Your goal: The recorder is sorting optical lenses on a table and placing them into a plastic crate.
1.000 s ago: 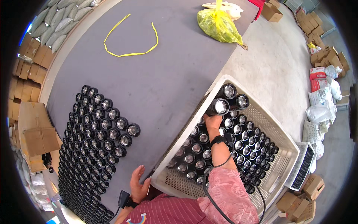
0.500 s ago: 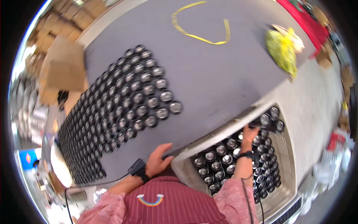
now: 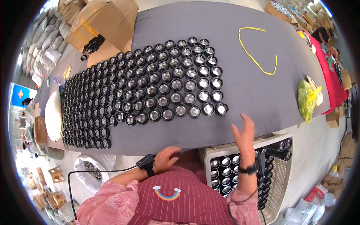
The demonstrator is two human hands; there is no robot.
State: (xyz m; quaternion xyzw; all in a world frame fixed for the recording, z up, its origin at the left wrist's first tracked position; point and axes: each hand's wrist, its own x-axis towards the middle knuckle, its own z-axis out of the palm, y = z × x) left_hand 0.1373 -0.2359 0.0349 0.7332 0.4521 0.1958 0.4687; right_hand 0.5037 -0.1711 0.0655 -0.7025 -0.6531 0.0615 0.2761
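My right hand hangs over the near edge of the grey table, just above a pale plastic crate. Its thumb and fingers are apart and nothing is in them. Close to my apron, my left hand rests by the table edge, fingers loosely stretched and holding nothing. Black round pieces with shiny silver centres stand in tight rows across the left half of the table. More such pieces fill the crate, partly hidden by my right forearm; a few lie tilted in its far right corner.
An open cardboard box sits at the table's far left, with black parts in its mouth. A yellow strap and a yellow-green plastic bag lie on the right half. A white sack stands on the floor at left.
My right hand has come out of the crate, up to the table edge, and is open. My left hand stays near my apron. The view has turned, shifting the table and rows.
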